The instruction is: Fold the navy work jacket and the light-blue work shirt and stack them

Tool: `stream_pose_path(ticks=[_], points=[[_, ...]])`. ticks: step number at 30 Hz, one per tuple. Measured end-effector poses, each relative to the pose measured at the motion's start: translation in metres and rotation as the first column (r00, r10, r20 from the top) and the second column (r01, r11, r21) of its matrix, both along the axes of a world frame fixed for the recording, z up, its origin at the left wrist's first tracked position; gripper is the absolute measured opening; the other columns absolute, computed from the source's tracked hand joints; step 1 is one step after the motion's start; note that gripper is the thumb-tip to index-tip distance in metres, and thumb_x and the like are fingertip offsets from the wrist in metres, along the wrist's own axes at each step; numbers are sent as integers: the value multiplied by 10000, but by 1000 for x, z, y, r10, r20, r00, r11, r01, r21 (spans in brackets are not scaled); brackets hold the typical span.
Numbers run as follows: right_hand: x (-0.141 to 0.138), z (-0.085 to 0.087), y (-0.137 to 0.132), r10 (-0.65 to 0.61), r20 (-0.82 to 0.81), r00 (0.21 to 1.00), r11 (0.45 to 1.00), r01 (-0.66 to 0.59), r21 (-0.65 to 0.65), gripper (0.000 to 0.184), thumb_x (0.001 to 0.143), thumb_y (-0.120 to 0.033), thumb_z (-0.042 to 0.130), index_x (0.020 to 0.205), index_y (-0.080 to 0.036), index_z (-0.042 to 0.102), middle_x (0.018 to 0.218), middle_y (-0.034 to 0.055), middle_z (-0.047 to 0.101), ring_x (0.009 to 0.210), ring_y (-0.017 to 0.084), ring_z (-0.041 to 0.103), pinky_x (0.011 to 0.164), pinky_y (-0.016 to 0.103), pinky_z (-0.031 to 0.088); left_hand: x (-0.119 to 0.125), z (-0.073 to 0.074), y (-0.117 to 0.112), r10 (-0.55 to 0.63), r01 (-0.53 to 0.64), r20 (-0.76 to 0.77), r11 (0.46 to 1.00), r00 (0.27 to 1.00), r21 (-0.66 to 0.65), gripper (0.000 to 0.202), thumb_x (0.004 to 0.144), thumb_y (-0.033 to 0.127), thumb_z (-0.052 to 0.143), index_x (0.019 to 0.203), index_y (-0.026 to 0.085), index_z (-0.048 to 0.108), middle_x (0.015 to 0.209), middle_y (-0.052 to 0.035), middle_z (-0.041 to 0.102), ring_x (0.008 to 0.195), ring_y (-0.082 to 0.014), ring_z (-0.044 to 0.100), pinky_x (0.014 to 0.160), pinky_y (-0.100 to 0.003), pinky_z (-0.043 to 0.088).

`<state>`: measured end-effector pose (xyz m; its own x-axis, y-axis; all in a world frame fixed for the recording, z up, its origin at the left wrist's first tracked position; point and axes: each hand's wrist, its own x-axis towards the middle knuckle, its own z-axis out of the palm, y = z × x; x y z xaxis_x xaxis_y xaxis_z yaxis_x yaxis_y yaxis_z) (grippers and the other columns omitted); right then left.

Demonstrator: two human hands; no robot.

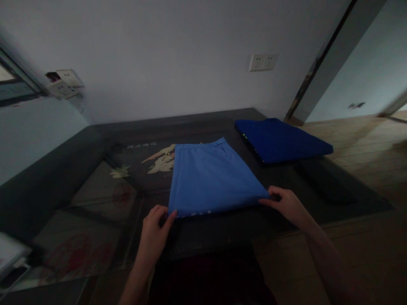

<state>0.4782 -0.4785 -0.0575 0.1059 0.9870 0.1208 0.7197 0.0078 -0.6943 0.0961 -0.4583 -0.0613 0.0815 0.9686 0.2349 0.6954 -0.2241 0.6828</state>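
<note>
A light blue folded garment (210, 178) lies flat in the middle of a dark glass-topped table (95, 199). My left hand (155, 231) pinches the garment's near left corner with its fingers closed on the cloth. My right hand (286, 203) grips the near right corner in the same way. A darker blue folded garment (280, 140) rests farther back on the right, apart from both hands.
The table carries a printed picture with pale figures (159, 161) under the glass. A white wall with sockets (263, 62) stands behind. Wooden floor (365, 148) opens to the right. Something white (9, 254) sits at the left edge.
</note>
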Motion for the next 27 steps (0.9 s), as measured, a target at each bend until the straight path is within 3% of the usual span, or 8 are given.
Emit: stream_pose_path(ticks=[5,13,17,21,24,27], points=[[13,8,-2,66,10,998,998,-66,8,464,744,-643,588,558,-227,498,607,-15,517,587,162,500,566,293,385,2,9,-5,-8,8,10,1000,1000,-4,364,858,478,471,613,208,472,677,0,512,666,-165,517,641,-274,418],[25,-4,-9,199,159,967,980,-199,-12,469,820,-630,498,572,-240,579,664,29,597,694,210,559,664,347,443,-4,-5,-13,-61,50,-136,995,989,-85,294,825,444,468,638,217,488,734,-25,566,744,-219,558,722,-358,441],[38,-8,-21,18,191,981,996,-35,86,408,838,-591,493,730,-231,652,756,49,655,726,225,600,686,372,471,-9,-6,-13,-35,13,-186,992,982,-122,246,833,454,475,826,214,532,759,-28,602,739,-239,593,731,-408,474],[28,-1,-31,-221,147,964,930,162,331,342,879,-507,485,885,-208,650,903,77,668,841,236,624,768,388,491,-6,6,-11,93,-78,-197,993,976,87,362,866,497,462,1037,185,532,895,-82,623,844,-266,610,781,-446,502],[-8,13,-28,-256,166,952,868,151,473,292,918,-420,466,953,-196,650,985,95,653,951,243,605,873,416,471,10,22,-4,-36,87,-242,975,969,205,303,930,412,414,1098,199,549,1050,-99,615,1005,-253,590,911,-447,482],[-55,20,-13,-123,227,966,896,10,444,315,943,-388,438,1066,-186,646,1119,111,631,1077,239,570,959,416,447,32,24,9,-264,342,-361,924,894,173,289,954,322,403,1173,214,557,1264,-88,569,1195,-236,514,1030,-445,422]])
